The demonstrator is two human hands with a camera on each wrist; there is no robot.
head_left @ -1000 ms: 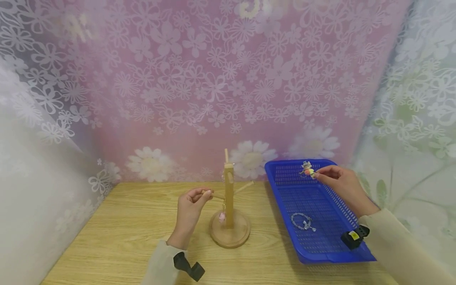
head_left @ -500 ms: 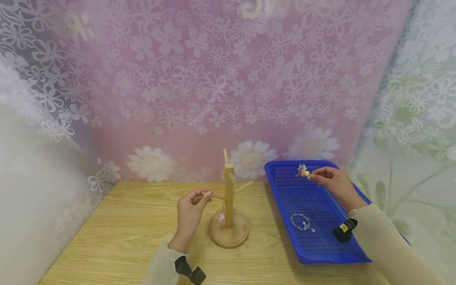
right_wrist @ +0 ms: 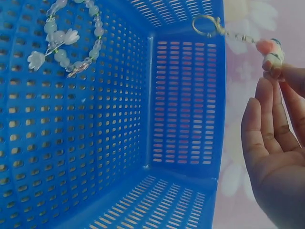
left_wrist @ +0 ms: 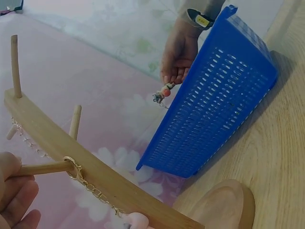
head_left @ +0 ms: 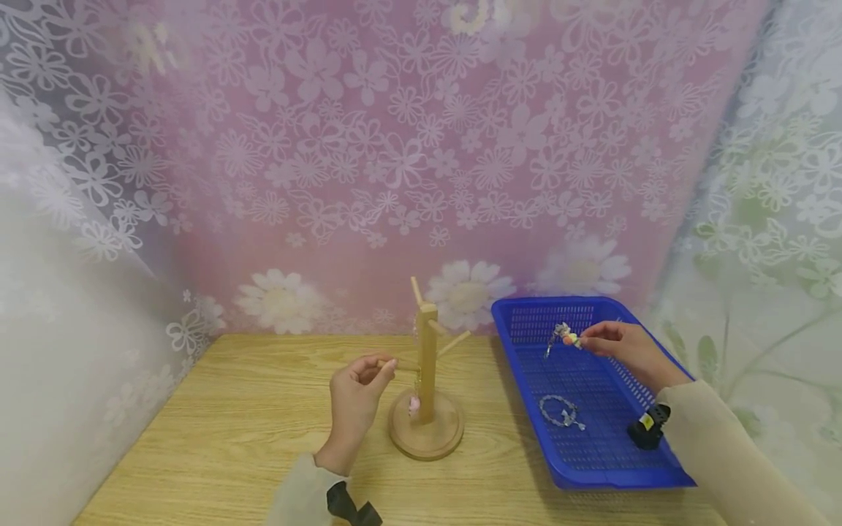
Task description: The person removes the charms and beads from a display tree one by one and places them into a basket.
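Observation:
My right hand (head_left: 631, 354) pinches a keychain (head_left: 568, 335) by its small figurine, which has orange, yellow and white parts. The keychain hangs over the blue basket; its chain and metal ring (right_wrist: 205, 26) dangle free. With thumb and fingers my left hand (head_left: 358, 394) holds the end of a peg (left_wrist: 45, 168) on the wooden stand (head_left: 427, 365). On that same peg, close to the post, hangs a gold-chained keychain (left_wrist: 95, 190) with a pink charm (head_left: 414, 405). A beaded bracelet (right_wrist: 97, 31) with pale flower charms lies on the basket floor.
The blue perforated basket (head_left: 526, 416) stands on the wood-grain table (head_left: 263, 409), right of the stand. Other pegs (head_left: 455, 342) stick out of the post, and a beaded strand (left_wrist: 33, 143) hangs at its upper part. A flowered curtain (head_left: 368, 183) closes off the back.
The figurine keychain has dipped slightly, and its chain now dangles down to the left. The stand looks turned a little, with an upper peg showing more. My left hand keeps hold of its peg.

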